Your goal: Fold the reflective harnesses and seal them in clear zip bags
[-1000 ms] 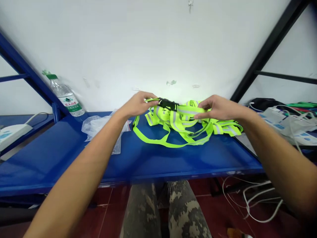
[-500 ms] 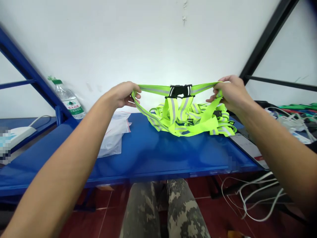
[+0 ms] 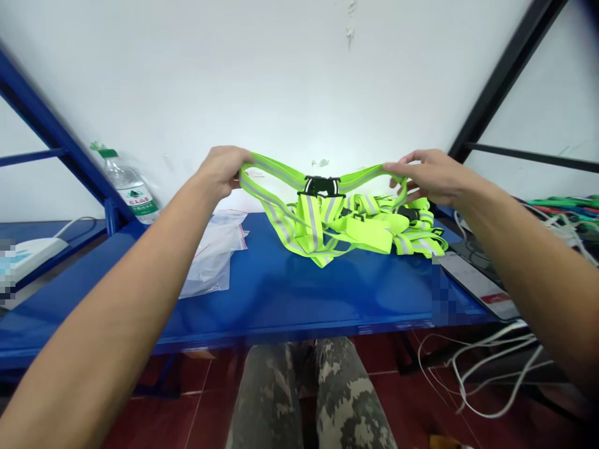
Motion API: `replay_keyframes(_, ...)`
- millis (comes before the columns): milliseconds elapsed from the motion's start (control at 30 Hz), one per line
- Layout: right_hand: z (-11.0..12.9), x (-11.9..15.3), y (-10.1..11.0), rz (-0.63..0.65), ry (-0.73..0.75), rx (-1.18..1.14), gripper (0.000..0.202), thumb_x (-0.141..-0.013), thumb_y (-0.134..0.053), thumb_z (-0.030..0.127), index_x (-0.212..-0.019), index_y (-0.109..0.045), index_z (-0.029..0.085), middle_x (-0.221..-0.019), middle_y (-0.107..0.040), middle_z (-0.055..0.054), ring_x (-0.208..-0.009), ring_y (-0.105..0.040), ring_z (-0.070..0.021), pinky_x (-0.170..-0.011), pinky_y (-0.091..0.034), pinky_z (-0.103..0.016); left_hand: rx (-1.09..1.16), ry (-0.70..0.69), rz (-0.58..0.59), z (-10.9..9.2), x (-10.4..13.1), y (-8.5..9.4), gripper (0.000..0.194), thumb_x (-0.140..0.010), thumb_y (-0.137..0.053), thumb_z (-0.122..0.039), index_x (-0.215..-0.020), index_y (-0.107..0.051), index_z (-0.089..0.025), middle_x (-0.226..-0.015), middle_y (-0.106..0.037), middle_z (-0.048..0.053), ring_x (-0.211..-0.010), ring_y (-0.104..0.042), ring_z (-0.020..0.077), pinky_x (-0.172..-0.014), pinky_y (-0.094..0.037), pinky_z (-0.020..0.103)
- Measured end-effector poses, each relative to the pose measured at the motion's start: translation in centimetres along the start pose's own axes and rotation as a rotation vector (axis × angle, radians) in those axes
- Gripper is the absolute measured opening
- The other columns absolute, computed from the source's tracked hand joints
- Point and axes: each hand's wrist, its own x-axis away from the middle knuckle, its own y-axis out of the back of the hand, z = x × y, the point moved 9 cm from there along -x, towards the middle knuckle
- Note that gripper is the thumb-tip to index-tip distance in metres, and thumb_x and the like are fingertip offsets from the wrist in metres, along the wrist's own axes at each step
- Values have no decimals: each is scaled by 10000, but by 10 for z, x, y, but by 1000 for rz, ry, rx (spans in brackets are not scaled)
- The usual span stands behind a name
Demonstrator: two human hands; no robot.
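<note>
change noted: the belt strap, drawn almost level between the hands 0.5 s ago, now sags in a shallow v, and the black buckle (image 3: 321, 186) has dropped lower and a little towards the left hand (image 3: 223, 168). the right hand (image 3: 431, 173) has shifted its hold, its fingers more spread than before. against 1.0 s ago, the hands stand wider apart. in my judgement the stretch has been eased, leaving the reflective harness (image 3: 312, 227) spread out but slack.

location: the harness hangs between the 2 hands over the blue table (image 3: 281, 299), its buckle in the middle. its lower straps meet the heap of yellow-green straps (image 3: 372, 232); where they overlap, i cannot tell which strand belongs to which.

pose: left arm extended forward, wrist bent, back of the hand upward; its fingers grasp the strap at the far left bend, the loop running down from there. right arm reaches in from the right at similar height; thumb and fingers grasp the other end, apparently lightly, with a strap bend beside the lower fingertips.

adjacent: clear plastic bags (image 3: 210, 259) lie near the left forearm.
</note>
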Motion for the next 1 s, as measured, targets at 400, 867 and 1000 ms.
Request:
replay_keyframes(400,6,63,-116,478,342,378,484,-822,-578,626,-680,-673,173,-654,-654,-57,-615,-580,-174,-591,-426,-306,-134,-300,94,-38,38,-80,250,-782,-615,-342,-996,-509,-268,-678,-516,1,-727,-560,207,-596,-365,305)
replay_keyframes(867,2,46,-97,202,400,621,158,-843,-512,268,-765,-618,180,-731,-646,-69,-623,-579,-202,-606,-372,-304,-211,-308,10,-37,40,-59,352,-833,-553,-482,-1109,-498,-271,-687,-498,-5,-777,-488,179,-666,-344,297)
replay_keyframes(1000,26,61,-118,235,541,538,82,-767,-536,197,-778,-617,189,-777,-664,-57,-746,-594,-220,-675,-399,-313,-171,-369,67,-41,50,-79,364,-854,-546,-495,-1138,-485,-275,-805,-554,12,-790,-533,191,-640,-343,298)
